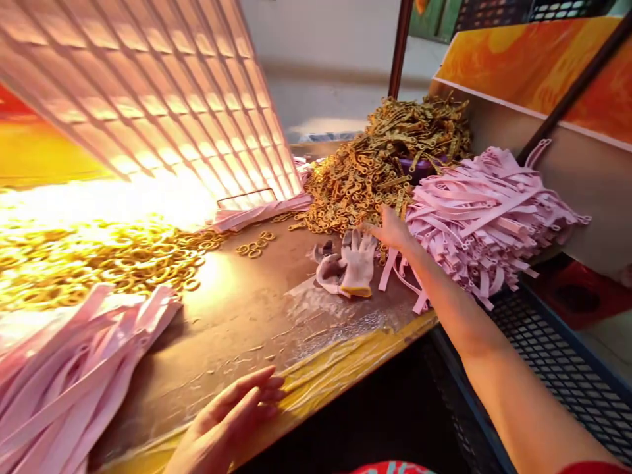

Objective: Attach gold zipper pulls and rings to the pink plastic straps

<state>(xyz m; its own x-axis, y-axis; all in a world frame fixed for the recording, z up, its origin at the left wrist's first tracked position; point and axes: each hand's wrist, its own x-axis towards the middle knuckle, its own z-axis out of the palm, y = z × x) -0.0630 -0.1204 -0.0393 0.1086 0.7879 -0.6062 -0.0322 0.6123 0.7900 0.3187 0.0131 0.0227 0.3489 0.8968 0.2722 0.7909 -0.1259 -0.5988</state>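
Brown worktable (pixel 237 322) fills the middle of the view, its near edge wrapped in yellow plastic film (pixel 340 362), with a strongly lit lattice panel (pixel 148 85) leaning over its far left part. Beyond the right edge lies a dark mesh grate (pixel 553 368), and an orange-topped board (pixel 533 66) closes the far right side.

At the back sits a big heap of gold metal pieces (pixel 385 164), and just beside it, to the right, a large pile of pink strips (pixel 484 210). More pink strips (pixel 64 375) cover the near left corner, with loose gold rings (pixel 99 257) spread behind them.

Reaching out, the right hand (pixel 392 229) rests where the gold heap meets the pink pile, fingers loosely spread and touching the gold pieces; whether they pinch anything I cannot tell. A pair of work gloves (pixel 350 263) lies just beside that hand, toward the near side.

Flat on the near edge, the left hand (pixel 237 411) holds nothing, fingers extended. Between the two hands the tabletop lies bare.
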